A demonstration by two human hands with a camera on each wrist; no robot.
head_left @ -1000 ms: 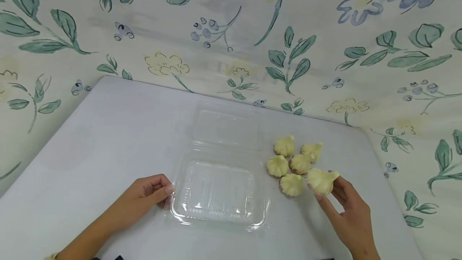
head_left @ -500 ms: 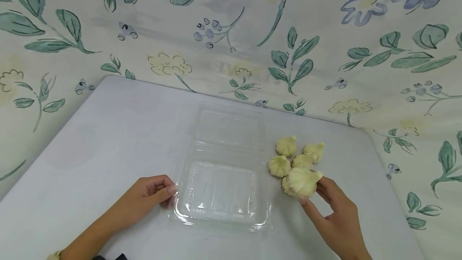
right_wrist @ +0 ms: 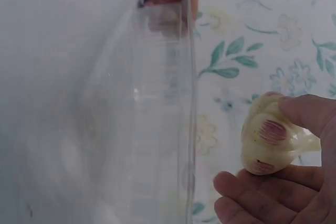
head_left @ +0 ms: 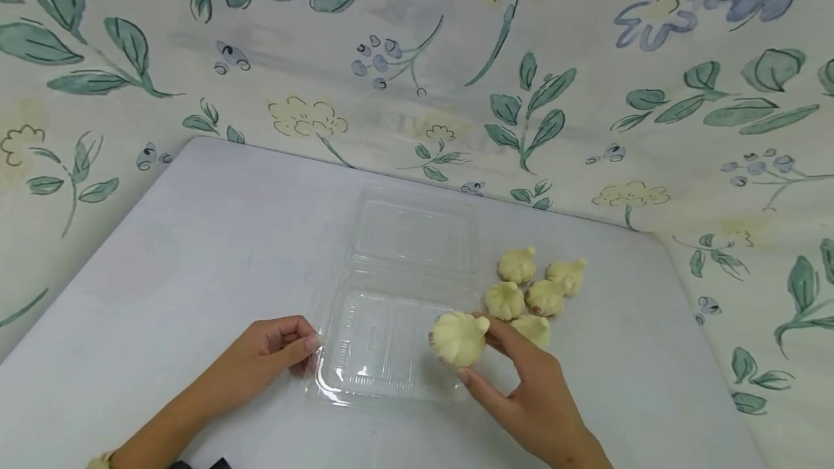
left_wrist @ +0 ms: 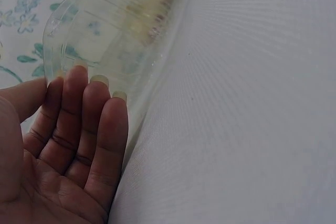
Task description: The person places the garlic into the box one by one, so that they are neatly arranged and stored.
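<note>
A clear plastic clamshell container (head_left: 373, 339) lies opened out on the white table, its lid (head_left: 415, 234) folded away toward the back. With thumb and fingers, my left hand (head_left: 260, 353) pinches the container's left rim; the left wrist view shows the thumb (left_wrist: 26, 98) against that edge. A pale garlic bulb (head_left: 458, 339) is held between the thumb and fingers of my right hand (head_left: 541, 389), above the right side of the container's base. Reddish-purple patches mark the held bulb (right_wrist: 270, 135) in the right wrist view.
Several more garlic bulbs (head_left: 504, 300) sit in a cluster just right of the container; the nearest one (head_left: 534, 329) is partly hidden behind my right hand. A floral cloth (head_left: 417, 56) stands along the table's back edge.
My right hand has carried the garlic bulb leftward, from beside the cluster, past the other bulbs, to above the container. The left hand has kept its hold on the rim.
</note>
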